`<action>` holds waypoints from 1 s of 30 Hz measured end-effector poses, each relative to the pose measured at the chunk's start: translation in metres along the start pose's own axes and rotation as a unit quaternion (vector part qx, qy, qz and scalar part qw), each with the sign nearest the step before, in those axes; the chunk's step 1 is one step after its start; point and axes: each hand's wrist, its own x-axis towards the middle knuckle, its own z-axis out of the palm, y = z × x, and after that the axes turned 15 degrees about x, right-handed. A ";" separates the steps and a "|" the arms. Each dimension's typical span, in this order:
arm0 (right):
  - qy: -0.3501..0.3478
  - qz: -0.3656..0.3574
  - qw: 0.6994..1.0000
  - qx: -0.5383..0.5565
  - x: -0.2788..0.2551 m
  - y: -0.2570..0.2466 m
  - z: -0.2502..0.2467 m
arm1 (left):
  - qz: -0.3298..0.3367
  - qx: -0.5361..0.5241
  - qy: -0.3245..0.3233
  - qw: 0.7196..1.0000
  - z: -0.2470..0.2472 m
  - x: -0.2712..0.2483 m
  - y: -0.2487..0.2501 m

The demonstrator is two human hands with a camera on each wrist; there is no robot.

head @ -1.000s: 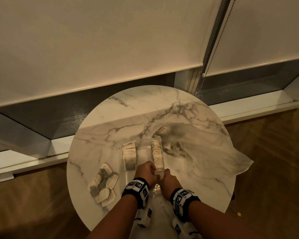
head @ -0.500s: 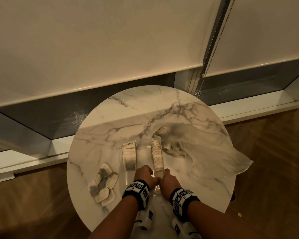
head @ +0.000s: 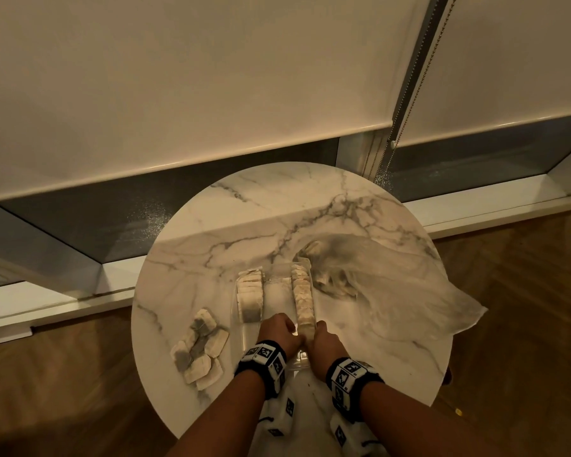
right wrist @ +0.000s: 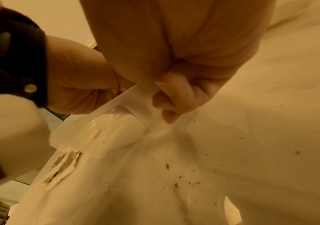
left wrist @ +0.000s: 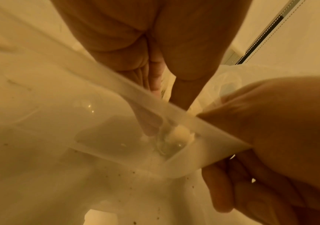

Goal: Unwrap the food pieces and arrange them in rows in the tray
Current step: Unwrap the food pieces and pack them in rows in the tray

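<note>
Clear tray (head: 279,268) near bench front edge; both hands, left hand (head: 279,333) & right hand (head: 323,341), pinch row's end piece (head: 305,329) — a slip could topple the row.

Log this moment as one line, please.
left hand: at right row's near end | right hand: same | tray: two rows | loose pieces: on table, left

Round marble table (head: 244,206), clear tray (head: 279,275), loose wrapped pieces (head: 201,349), crumpled plastic bag (head: 402,291)

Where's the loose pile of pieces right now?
In the head view, the loose pile lies on the round marble table, left of the clear tray and the left hand.
</note>
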 end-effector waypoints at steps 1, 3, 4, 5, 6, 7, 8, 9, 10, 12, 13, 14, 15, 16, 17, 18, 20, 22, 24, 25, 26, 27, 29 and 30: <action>-0.002 -0.002 1.000 -0.005 0.000 0.000 0.000 | 0.000 -0.008 0.005 1.000 -0.001 -0.001 -0.002; -0.004 -0.004 1.000 -0.009 -0.001 -0.001 -0.002 | 0.001 -0.028 0.015 0.999 -0.004 -0.003 -0.005; -0.004 -0.005 1.000 -0.009 -0.001 -0.001 -0.002 | 0.004 -0.040 0.020 0.999 -0.006 -0.005 -0.007; -0.004 -0.005 1.000 -0.008 -0.002 -0.002 -0.003 | 0.008 -0.055 0.023 0.998 -0.008 -0.006 -0.009; -0.003 -0.005 1.000 -0.007 -0.003 -0.002 -0.003 | 0.013 -0.073 0.026 0.997 -0.010 -0.009 -0.012; -0.003 -0.004 1.000 -0.007 -0.004 -0.003 -0.003 | 0.017 -0.095 0.033 0.995 -0.013 -0.012 -0.015; -0.004 -0.005 1.000 -0.007 -0.004 -0.003 -0.004 | 0.020 -0.119 0.044 0.992 -0.015 -0.015 -0.018; -0.005 -0.006 1.000 -0.008 -0.004 -0.003 -0.004 | 0.023 -0.140 0.061 0.988 -0.017 -0.019 -0.023; -0.005 -0.006 1.000 -0.008 -0.004 -0.003 -0.004 | 0.026 -0.161 0.083 0.983 -0.021 -0.023 -0.028; -0.007 -0.007 1.000 -0.007 -0.004 -0.003 -0.004 | 0.028 -0.195 0.133 0.971 -0.027 -0.032 -0.042; -0.008 -0.007 1.000 -0.006 -0.004 -0.003 -0.004 | 0.024 -0.206 0.153 0.966 -0.031 -0.037 -0.050; -0.009 -0.006 1.000 -0.005 -0.004 -0.003 -0.004 | 0.015 -0.213 0.170 0.962 -0.034 -0.041 -0.060; -0.009 -0.005 1.000 -0.003 -0.005 -0.004 -0.004 | 0.002 -0.213 0.186 0.959 -0.037 -0.045 -0.071; -0.009 -0.004 1.000 -0.003 -0.005 -0.005 -0.004 | -0.015 -0.208 0.201 0.957 -0.038 -0.048 -0.083; -0.008 -0.003 1.000 -0.002 -0.005 -0.005 -0.004 | -0.034 -0.196 0.212 0.957 -0.039 -0.051 -0.095; -0.007 -0.004 1.000 0.000 -0.006 -0.005 -0.005 | -0.054 -0.184 0.217 0.957 -0.039 -0.053 -0.108; -0.010 -0.006 1.000 0.004 -0.006 -0.006 -0.005 | -0.085 -0.145 0.213 0.963 -0.034 -0.054 -0.136; -0.011 -0.005 1.000 -0.002 -0.006 -0.006 -0.005 | -0.101 -0.087 0.202 0.970 -0.025 -0.052 -0.163; -0.012 -0.001 1.000 -0.009 -0.007 -0.006 -0.006 | -0.101 -0.033 0.186 0.977 -0.014 -0.050 -0.180; -0.013 0.001 1.000 -0.009 -0.007 -0.007 -0.006 | -0.100 -0.016 0.181 0.978 -0.010 -0.050 -0.184; -0.013 0.002 1.000 -0.009 -0.008 -0.008 -0.006 | -0.096 -0.004 0.178 0.979 -0.007 -0.050 -0.186; -0.013 0.002 1.000 -0.010 -0.009 -0.008 -0.006 | -0.091 0.005 0.179 0.980 -0.005 -0.049 -0.187; -0.012 0.001 1.000 -0.018 -0.010 -0.009 -0.007 | -0.089 0.017 0.180 0.980 -0.003 -0.048 -0.187; -0.010 0.002 1.000 -0.020 -0.010 -0.010 -0.007 | -0.091 0.021 0.178 0.980 -0.003 -0.047 -0.186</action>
